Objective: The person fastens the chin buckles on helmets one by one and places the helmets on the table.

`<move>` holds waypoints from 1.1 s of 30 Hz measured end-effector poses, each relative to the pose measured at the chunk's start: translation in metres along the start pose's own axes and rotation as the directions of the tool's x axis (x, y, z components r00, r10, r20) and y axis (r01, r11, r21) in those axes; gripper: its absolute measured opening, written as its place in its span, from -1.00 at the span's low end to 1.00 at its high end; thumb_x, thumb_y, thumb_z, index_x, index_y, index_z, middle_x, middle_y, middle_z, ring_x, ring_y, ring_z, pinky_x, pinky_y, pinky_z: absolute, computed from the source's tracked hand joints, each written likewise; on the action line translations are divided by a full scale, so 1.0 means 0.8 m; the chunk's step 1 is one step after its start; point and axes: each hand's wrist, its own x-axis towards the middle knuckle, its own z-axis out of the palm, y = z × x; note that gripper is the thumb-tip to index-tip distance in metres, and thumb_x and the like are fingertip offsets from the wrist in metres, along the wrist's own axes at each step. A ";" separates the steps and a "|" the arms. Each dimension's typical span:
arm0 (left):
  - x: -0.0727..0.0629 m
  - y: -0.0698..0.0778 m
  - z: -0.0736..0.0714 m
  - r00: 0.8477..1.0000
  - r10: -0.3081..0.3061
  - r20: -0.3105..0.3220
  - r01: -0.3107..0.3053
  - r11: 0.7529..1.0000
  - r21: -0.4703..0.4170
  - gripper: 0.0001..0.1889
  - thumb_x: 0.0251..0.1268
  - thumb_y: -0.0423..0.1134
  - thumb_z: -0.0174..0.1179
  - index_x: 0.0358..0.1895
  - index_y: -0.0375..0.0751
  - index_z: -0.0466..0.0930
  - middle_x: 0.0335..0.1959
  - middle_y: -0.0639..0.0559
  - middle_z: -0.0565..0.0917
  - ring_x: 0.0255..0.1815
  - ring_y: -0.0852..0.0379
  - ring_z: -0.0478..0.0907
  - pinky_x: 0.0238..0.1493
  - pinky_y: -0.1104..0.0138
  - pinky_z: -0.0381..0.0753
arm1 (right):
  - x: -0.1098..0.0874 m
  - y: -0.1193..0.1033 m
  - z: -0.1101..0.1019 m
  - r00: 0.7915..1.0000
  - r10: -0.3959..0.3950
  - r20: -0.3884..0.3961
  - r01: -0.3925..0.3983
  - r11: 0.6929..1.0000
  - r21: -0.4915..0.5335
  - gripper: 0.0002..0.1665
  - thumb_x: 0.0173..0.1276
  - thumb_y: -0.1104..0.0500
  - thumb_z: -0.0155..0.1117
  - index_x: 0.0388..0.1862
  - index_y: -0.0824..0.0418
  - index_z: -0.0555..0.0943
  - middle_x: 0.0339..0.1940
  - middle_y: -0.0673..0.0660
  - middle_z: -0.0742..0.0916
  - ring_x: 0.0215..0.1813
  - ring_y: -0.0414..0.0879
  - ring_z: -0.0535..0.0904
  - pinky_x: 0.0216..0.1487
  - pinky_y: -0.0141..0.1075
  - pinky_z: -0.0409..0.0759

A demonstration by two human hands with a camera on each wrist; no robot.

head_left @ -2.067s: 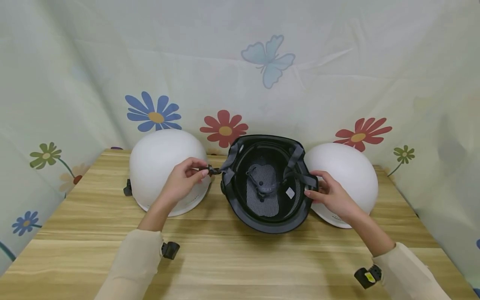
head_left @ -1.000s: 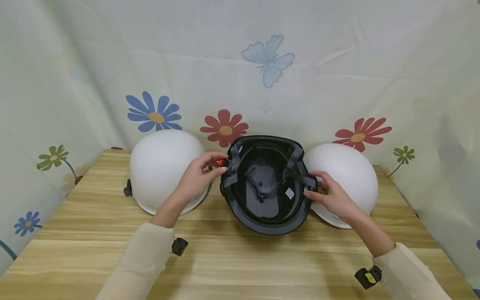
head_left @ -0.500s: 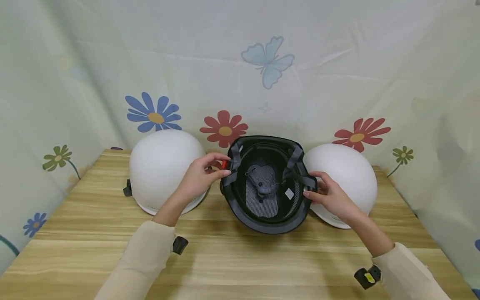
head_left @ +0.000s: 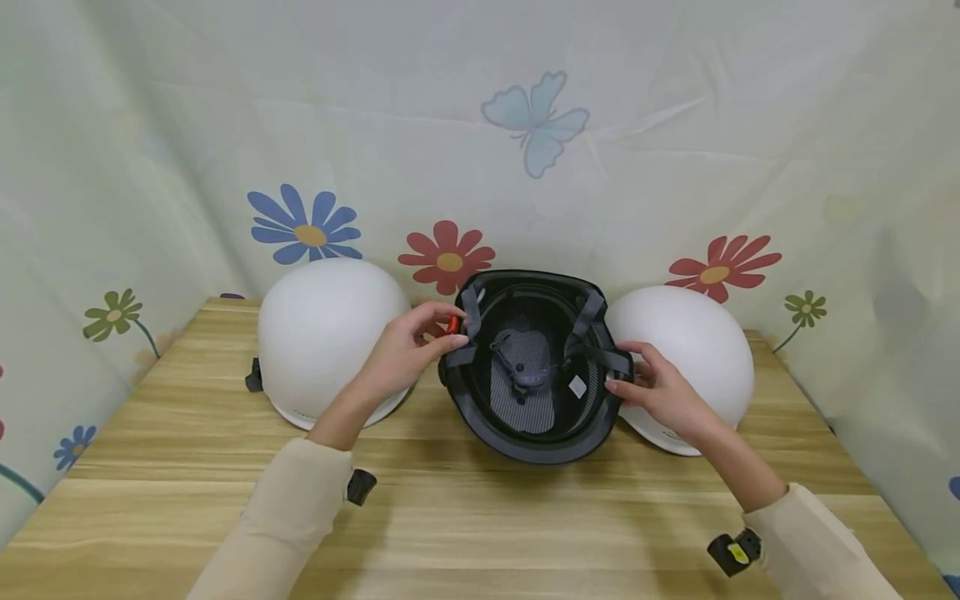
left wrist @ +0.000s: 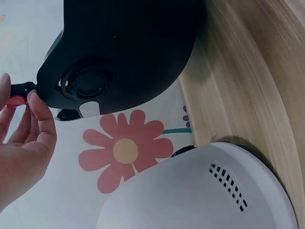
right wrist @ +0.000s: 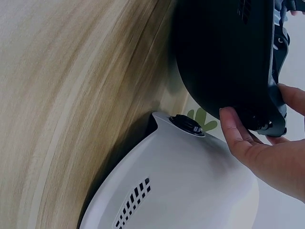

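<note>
A black helmet [head_left: 542, 454] lies upside down between two white helmets, its lining, grey straps [head_left: 592, 310] and a small white label [head_left: 577, 387] facing up. At its left rim, my left hand [head_left: 397, 358] pinches a black strap buckle with a red part [head_left: 453, 325] between thumb and fingers. The left wrist view shows the same buckle [left wrist: 18, 99] just off the helmet's edge. My right hand [head_left: 663, 393] grips the right rim. In the right wrist view, its thumb and fingers lie on either side of the black shell [right wrist: 224, 62].
One white helmet [head_left: 326, 333] stands dome up to the left, close behind my left hand. The other white helmet [head_left: 701, 358] stands behind my right hand. All rest on a wood-grain table [head_left: 480, 533] before a flowered cloth backdrop [head_left: 637, 192].
My left hand has moved right with the buckle, from in front of the left white helmet to the black helmet's rim. The buckle's red part has come into sight. My right hand has stayed put.
</note>
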 end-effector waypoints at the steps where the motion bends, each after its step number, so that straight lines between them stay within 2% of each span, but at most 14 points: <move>1: 0.000 -0.001 0.001 1.000 0.000 0.001 0.000 1.000 0.001 -0.67 0.16 -0.21 0.24 0.00 -0.18 0.51 -0.21 -0.04 0.57 -0.25 0.06 0.50 -0.23 0.24 0.51 | 0.000 0.000 0.000 1.000 0.000 0.000 0.000 1.000 0.007 -0.30 0.28 0.25 0.20 0.31 0.33 0.11 -0.16 0.35 0.56 -0.24 -0.02 0.56 -0.20 -0.28 0.58; 6: -0.001 -0.007 0.006 1.000 -0.015 -0.004 0.015 1.000 -0.009 -0.63 0.12 -0.26 0.28 0.02 -0.22 0.53 -0.23 -0.08 0.56 -0.27 0.03 0.50 -0.23 0.23 0.52 | 0.001 0.001 0.000 1.000 -0.004 0.005 0.004 1.000 0.019 -0.28 0.29 0.24 0.20 0.32 0.33 0.10 -0.14 0.36 0.55 -0.22 -0.02 0.56 -0.19 -0.28 0.58; 12: -0.003 -0.012 0.012 0.999 0.028 -0.041 -0.027 0.999 0.035 -0.64 0.05 -0.34 0.32 -0.02 -0.21 0.58 -0.13 -0.06 0.54 -0.28 0.04 0.43 -0.29 0.27 0.48 | 0.001 -0.002 0.000 1.000 -0.008 0.006 0.008 1.000 0.015 -0.28 0.29 0.22 0.20 0.32 0.33 0.10 -0.13 0.36 0.55 -0.21 -0.03 0.56 -0.18 -0.27 0.57; 20: -0.006 -0.020 0.023 0.993 0.058 -0.098 -0.050 0.995 0.081 -0.70 0.06 -0.42 0.30 -0.08 -0.20 0.60 -0.07 -0.07 0.50 -0.03 0.01 0.41 -0.17 0.18 0.49 | 0.000 -0.007 0.001 1.000 -0.005 0.013 0.005 1.000 0.016 -0.24 0.28 0.19 0.22 0.35 0.31 0.09 -0.06 0.38 0.53 -0.13 0.02 0.54 -0.14 -0.24 0.57; 27: -0.007 -0.023 0.027 0.990 0.063 -0.130 -0.055 0.996 0.067 -0.71 0.05 -0.48 0.27 -0.10 -0.20 0.61 -0.07 -0.08 0.49 -0.01 -0.02 0.40 -0.13 0.11 0.48 | -0.002 -0.009 0.001 1.000 -0.009 0.011 0.009 1.000 -0.014 -0.21 0.27 0.16 0.23 0.37 0.28 0.08 0.01 0.40 0.49 -0.07 0.09 0.53 -0.14 -0.27 0.56; 33: -0.008 -0.024 0.026 0.989 0.048 -0.140 -0.042 0.998 0.045 -0.71 0.06 -0.47 0.28 -0.10 -0.21 0.60 -0.06 -0.08 0.49 -0.02 -0.02 0.40 -0.13 0.14 0.45 | -0.005 -0.018 -0.004 1.000 -0.019 -0.007 0.019 0.997 -0.078 -0.20 0.28 0.13 0.23 0.38 0.27 0.08 0.15 0.40 0.42 0.08 0.19 0.46 -0.01 -0.11 0.50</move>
